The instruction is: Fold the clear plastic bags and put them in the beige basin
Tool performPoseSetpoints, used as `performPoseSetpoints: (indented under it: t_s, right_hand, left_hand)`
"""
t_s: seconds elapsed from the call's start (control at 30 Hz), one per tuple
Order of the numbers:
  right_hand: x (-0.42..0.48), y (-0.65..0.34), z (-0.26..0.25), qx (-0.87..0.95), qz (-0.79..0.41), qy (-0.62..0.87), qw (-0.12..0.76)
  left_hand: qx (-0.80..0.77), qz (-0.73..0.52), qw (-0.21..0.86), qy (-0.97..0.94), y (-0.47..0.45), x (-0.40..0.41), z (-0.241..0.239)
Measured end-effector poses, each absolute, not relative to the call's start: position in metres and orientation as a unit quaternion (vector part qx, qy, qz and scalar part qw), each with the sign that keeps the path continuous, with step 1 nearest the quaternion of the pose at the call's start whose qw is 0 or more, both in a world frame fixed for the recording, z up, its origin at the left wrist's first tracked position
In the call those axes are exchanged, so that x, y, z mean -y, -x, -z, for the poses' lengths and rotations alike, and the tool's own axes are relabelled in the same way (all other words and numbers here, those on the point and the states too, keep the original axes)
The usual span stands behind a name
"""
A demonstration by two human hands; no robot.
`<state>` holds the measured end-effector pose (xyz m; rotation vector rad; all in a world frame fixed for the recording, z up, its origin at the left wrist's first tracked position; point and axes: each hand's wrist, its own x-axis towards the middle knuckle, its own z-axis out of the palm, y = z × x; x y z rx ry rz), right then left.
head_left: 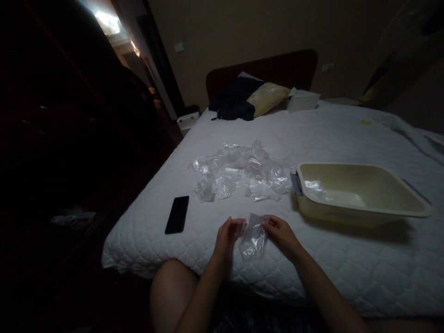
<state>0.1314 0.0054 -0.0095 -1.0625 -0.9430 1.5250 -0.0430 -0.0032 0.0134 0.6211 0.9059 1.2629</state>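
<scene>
Both hands, left hand (229,235) and right hand (280,233), pinch a clear plastic bag (253,238) at lower centre. Opening its mouth seems the step in hand; next calls for a firm two-sided grip.

Black phone (177,214) on the white quilt (347,259); beige tub (360,194); pillow (267,98) (dark clothes (234,104) beside it)

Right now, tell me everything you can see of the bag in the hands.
The bag is small, clear, thin plastic, crinkled and glinting. It hangs upright just above the white bed near its front edge, pinched at its top corners: the left hand holds the left corner, the right hand the right. It looks empty, though the dim light hides detail. It hangs apart from the pile of bags beyond it and the tub to the right.
</scene>
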Motion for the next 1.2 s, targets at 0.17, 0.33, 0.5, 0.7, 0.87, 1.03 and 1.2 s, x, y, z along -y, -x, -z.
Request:
performPoseSetpoints:
  t_s: [0.17,0.33,0.5,0.7,0.87,1.03,1.2]
  right_hand:
    - [-0.005,-0.132,0.008,0.397,-0.630,0.440,0.502]
    - [-0.005,-0.131,0.006,0.394,-0.630,0.448,0.497]
    - [-0.004,-0.132,0.009,0.376,-0.638,0.444,0.504]
    - [-0.003,-0.132,0.010,0.379,-0.644,0.427,0.509]
    - [-0.003,-0.132,0.012,0.392,-0.629,0.445,0.503]
    - [-0.005,-0.133,0.018,0.382,-0.637,0.449,0.497]
    - [-0.003,-0.128,0.005,0.393,-0.632,0.461,0.484]
  left_hand:
    - [-0.431,-0.543,0.652,-0.307,0.042,0.001,-0.007]
    - [-0.477,-0.518,0.571,-0.421,0.036,-0.001,-0.001]
    - [-0.495,-0.518,0.533,-0.450,0.032,-0.006,0.005]
    - [-0.471,-0.469,0.593,-0.454,0.031,-0.011,0.009]
    - [-0.477,-0.490,0.598,-0.419,0.032,-0.010,0.007]
    - [-0.489,-0.508,0.598,-0.380,0.032,-0.008,0.007]
    - [-0.481,-0.517,0.606,-0.367,0.031,-0.006,0.006]
